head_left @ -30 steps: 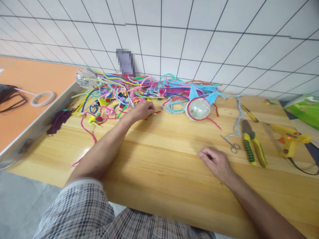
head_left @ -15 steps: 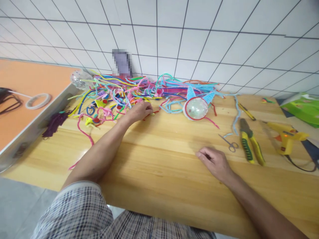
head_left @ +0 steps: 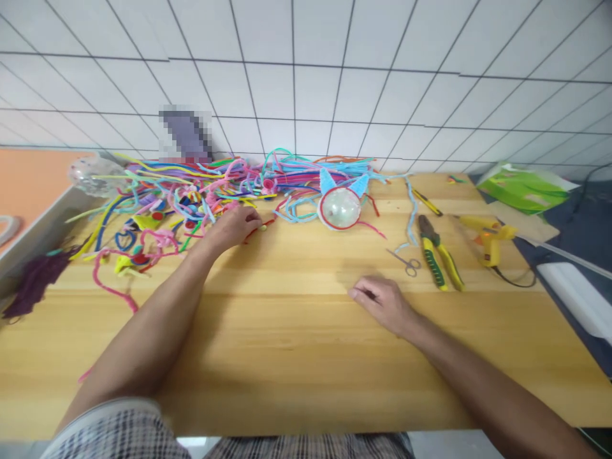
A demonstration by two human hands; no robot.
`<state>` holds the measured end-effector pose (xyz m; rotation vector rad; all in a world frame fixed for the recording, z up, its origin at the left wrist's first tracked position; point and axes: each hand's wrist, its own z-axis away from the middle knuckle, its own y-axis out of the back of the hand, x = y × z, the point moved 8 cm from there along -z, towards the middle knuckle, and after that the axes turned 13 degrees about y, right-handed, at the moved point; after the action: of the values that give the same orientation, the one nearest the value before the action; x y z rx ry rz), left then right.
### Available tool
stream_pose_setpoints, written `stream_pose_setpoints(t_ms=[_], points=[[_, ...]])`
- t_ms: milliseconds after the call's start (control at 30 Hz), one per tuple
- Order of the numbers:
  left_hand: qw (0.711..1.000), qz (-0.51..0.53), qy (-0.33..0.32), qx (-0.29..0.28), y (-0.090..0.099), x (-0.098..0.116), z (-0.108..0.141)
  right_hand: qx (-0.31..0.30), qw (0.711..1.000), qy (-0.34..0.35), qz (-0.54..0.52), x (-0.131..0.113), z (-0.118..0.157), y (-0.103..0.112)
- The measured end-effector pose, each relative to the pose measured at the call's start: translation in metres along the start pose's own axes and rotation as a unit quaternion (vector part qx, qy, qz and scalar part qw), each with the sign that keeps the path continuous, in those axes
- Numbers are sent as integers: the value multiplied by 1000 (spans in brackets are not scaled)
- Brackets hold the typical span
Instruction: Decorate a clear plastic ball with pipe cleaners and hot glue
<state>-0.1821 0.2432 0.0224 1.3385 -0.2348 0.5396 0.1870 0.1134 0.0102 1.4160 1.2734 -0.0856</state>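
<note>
The head view shows us our left hand [head_left: 233, 228] at the front edge of a heap of coloured fuzzy stems [head_left: 205, 182], its fingers bent down and partly hidden; we cannot tell whether they pinch anything. A red stem [head_left: 270, 222] lies on the wooden table [head_left: 287, 331] at those fingertips, in front of the heap; its long axis slants from near left to far right, and a small pale piece [head_left: 262, 228] sits beside it.

Our right hand [head_left: 380, 305] rests on the bare wood, well apart from the left; its fingers curl loosely closed towards the thumb, around nothing that we can see, and the knuckles face up.

Between and beyond our hands lies a clear ball [head_left: 340, 208] ringed in red; its two blue ears [head_left: 327, 181] point away from us, towards the tiled wall [head_left: 315, 89], and a pink stem [head_left: 373, 229] trails out near it to the right. Farther right, the scissors [head_left: 410, 262] aim their tips far left; the pliers [head_left: 436, 254] stretch lengthwise, jaws away, handles towards us; the yellow cutter [head_left: 428, 203] slants beyond them; the glue gun [head_left: 490, 239] points its nozzle left.
</note>
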Motion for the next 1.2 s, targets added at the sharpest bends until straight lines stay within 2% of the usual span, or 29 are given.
stream_pose_setpoints(t_ms=[500,1200], points=[[1000,-3,26,-14,-7,-14,-7,-1,999,37,7,-11,-1,3],[999,3,27,-17,-5,-7,-2,-2,999,46,9,-7,2,1]])
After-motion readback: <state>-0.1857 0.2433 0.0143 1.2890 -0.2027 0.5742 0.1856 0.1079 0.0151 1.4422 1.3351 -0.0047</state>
